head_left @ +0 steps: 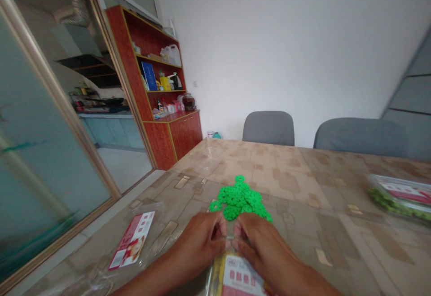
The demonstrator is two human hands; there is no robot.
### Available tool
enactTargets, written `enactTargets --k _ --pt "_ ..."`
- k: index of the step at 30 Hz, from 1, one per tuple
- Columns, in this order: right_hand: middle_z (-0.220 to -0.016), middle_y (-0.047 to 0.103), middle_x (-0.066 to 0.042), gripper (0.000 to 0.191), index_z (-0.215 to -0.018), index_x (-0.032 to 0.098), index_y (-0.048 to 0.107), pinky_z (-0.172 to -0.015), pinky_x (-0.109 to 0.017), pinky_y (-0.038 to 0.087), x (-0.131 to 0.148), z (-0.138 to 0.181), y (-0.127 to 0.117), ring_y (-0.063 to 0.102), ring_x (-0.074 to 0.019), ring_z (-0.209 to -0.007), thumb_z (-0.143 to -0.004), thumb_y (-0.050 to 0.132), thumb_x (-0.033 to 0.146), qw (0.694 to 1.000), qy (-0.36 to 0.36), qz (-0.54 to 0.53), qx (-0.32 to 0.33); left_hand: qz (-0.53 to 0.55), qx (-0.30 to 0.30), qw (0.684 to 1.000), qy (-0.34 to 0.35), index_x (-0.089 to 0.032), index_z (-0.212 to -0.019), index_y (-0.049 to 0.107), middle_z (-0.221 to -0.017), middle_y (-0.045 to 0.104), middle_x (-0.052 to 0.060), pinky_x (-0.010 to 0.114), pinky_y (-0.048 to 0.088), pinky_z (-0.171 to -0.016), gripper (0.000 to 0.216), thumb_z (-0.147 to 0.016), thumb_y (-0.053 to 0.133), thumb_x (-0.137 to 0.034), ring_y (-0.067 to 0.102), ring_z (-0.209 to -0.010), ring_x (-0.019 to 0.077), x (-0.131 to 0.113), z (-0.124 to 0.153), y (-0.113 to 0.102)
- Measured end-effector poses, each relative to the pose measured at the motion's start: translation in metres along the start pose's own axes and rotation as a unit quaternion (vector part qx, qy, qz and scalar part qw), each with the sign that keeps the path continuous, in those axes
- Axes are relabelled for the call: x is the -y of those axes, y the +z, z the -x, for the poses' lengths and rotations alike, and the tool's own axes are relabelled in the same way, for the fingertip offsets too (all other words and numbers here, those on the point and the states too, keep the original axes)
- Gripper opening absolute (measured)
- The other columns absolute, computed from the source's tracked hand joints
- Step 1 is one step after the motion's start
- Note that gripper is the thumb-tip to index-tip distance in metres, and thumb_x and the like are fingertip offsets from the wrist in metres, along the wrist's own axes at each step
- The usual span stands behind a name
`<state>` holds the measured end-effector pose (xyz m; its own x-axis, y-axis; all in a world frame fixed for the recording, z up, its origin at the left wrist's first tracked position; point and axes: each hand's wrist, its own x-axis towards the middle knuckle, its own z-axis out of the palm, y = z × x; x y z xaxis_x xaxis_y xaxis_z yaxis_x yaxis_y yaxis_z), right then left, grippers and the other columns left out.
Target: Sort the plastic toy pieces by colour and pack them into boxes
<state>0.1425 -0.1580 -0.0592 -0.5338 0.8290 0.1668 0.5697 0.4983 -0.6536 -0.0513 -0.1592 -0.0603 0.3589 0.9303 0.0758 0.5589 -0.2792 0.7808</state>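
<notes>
A clear plastic food box point(240, 278) with a red and white label and yellowish contents lies at the near edge of the view. My left hand point(204, 235) and my right hand point(262, 242) meet at its far end, fingers curled and thumbs nearly touching, pinching the rim. The hands and forearms cover part of the box. Just beyond my fingertips is a heap of green notched plastic discs point(240, 199) on the patterned tablecloth point(292, 179).
On the left lies a clear plastic lid point(134, 240) with a red and white label. A clear empty tray point(208, 156) stands at the far left corner. Another labelled box point(404, 197) with green contents is at the right. Grey chairs point(268, 127) line the far side.
</notes>
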Motion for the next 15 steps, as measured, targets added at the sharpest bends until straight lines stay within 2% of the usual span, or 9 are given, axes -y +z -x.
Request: enactTargets --k 3,9,15 --pt "-0.083 0.056 -0.002 0.009 -0.080 0.018 0.050 -0.067 -0.027 0.033 -0.001 -0.007 0.003 0.051 -0.0173 -0.078 -0.083 0.055 0.011 1.000 -0.006 -0.002 0.006 -0.012 0.019 1.000 -0.010 -0.018 -0.069 0.051 -0.063 0.048 -0.004 0.024 0.025 -0.054 0.009 -0.074 0.059 -0.018 0.043 -0.060 0.0128 -0.001 -0.001 -0.010" --pt "-0.082 0.058 -0.002 0.007 -0.082 0.017 0.051 -0.065 -0.026 0.034 -0.006 -0.014 0.012 0.052 -0.0164 -0.075 -0.088 0.052 0.017 1.000 -0.016 -0.002 0.009 0.073 0.058 0.995 -0.025 -0.016 -0.071 0.052 -0.063 0.045 -0.004 0.024 0.025 -0.053 0.013 -0.076 0.061 -0.025 0.039 -0.060 0.0121 0.011 -0.004 -0.018" --pt "-0.075 0.060 -0.001 0.013 -0.078 0.017 0.055 -0.060 -0.025 0.032 -0.003 -0.018 0.002 0.054 -0.0155 -0.069 -0.090 0.049 0.021 1.000 -0.015 -0.006 0.022 0.033 0.063 0.997 -0.042 -0.015 -0.068 0.053 -0.063 0.044 -0.002 0.024 0.022 -0.051 0.028 -0.085 0.055 -0.037 0.038 -0.059 0.0123 0.011 -0.005 -0.020"
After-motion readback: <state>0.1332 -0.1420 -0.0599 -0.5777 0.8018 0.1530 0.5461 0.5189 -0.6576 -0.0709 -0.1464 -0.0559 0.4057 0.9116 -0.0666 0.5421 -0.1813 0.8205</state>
